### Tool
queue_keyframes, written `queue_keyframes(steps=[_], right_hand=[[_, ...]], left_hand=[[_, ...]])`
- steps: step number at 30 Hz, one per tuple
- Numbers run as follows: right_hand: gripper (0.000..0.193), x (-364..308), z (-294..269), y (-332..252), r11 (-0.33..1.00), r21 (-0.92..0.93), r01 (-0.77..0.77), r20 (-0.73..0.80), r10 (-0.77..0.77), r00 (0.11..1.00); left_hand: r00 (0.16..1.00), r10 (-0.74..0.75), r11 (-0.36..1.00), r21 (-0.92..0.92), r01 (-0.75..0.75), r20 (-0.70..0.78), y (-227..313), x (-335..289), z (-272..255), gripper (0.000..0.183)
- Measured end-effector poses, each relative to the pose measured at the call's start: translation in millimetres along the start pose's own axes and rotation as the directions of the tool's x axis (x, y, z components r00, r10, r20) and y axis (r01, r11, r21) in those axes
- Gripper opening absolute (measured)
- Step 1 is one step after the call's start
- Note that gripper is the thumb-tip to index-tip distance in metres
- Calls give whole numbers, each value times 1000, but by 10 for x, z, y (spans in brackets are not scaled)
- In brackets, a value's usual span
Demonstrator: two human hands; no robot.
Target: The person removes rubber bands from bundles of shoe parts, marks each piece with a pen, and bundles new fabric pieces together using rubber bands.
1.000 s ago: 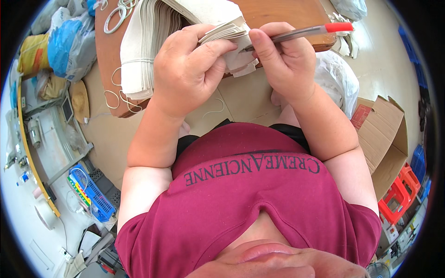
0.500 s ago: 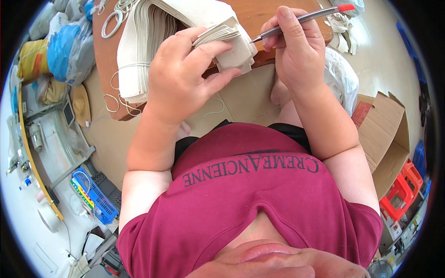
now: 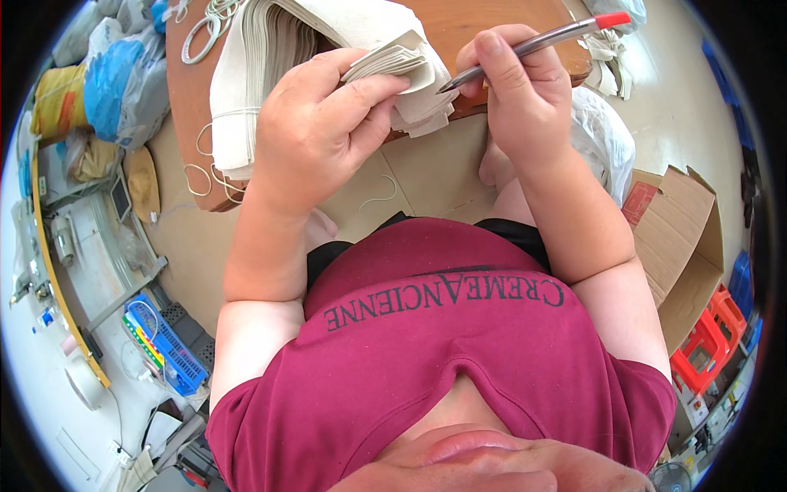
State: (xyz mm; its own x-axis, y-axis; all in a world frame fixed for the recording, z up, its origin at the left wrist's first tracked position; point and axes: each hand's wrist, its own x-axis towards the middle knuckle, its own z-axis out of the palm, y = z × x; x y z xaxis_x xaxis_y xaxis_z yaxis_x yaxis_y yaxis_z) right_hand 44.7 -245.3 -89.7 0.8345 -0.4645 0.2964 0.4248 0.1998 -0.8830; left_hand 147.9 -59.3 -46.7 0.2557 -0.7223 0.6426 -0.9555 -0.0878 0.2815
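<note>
A thick stack of off-white strips (image 3: 369, 25), cloth or paper, lies folded over on the table. My left hand (image 3: 307, 131) is closed on its near end, pinching several bent-back layers (image 3: 389, 61) between the fingers. Looser layer ends hang just below the pinch, past the table edge. My right hand (image 3: 529, 102) grips a grey pen (image 3: 545, 38) with a red end. The pen's dark tip points left, at or just above the exposed layers; contact cannot be made out. My left thumb is partly hidden behind the fingers.
The brown wooden table (image 3: 484, 16) carries white rings (image 3: 197, 41) and loose cords at its left. Plastic bags (image 3: 119, 86) lie at far left. A white bag (image 3: 602, 131), an open cardboard box (image 3: 672, 238) and a red plastic stool (image 3: 701, 353) stand at right.
My left thumb has drawn in from its outstretched position below the layers. More of the lower layer ends show. The pen tip has shifted slightly left and down.
</note>
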Motion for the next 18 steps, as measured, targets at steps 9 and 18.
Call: queue_keyframes(steps=[9, 18], right_hand=[[13, -16, 166, -39, 945, -281, 169, 106, -144, 984], [11, 8, 203, -41, 828, -475, 297, 153, -255, 955]], left_hand=[[997, -71, 997, -36, 70, -38, 29, -1, 8, 22], [997, -73, 995, -70, 72, -21, 34, 12, -16, 20]])
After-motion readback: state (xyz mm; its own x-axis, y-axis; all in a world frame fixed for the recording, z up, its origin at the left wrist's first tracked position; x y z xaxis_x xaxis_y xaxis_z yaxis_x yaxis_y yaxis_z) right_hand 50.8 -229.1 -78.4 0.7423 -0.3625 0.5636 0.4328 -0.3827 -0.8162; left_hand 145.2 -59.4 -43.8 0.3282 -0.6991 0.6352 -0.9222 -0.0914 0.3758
